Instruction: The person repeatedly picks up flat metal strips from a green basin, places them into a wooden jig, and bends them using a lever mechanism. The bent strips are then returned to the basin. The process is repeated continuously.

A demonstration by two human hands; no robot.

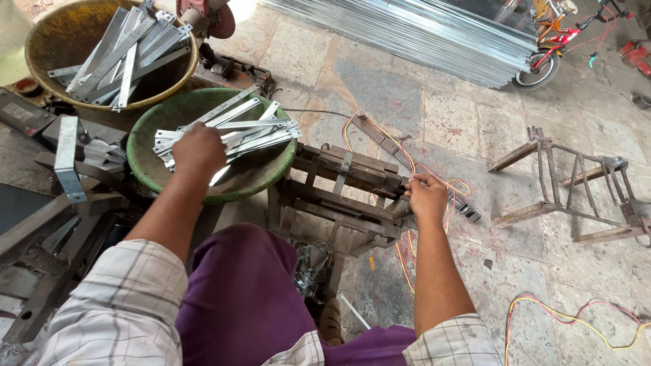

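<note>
over the green bowl, left hand grips metal strips.

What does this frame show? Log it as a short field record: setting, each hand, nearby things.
setting: stone-paved workshop floor, seen from above by a seated person
left hand: reaching into the green bowl, on the flat metal strips inside it
right hand: gripping the end of a low rusty metal stand
other bowl: yellow bowl holding more strips, further left
wires: red and yellow wires trailing on the floor
background: stack of bright metal sheets; small bicycle; rusty frame
</note>
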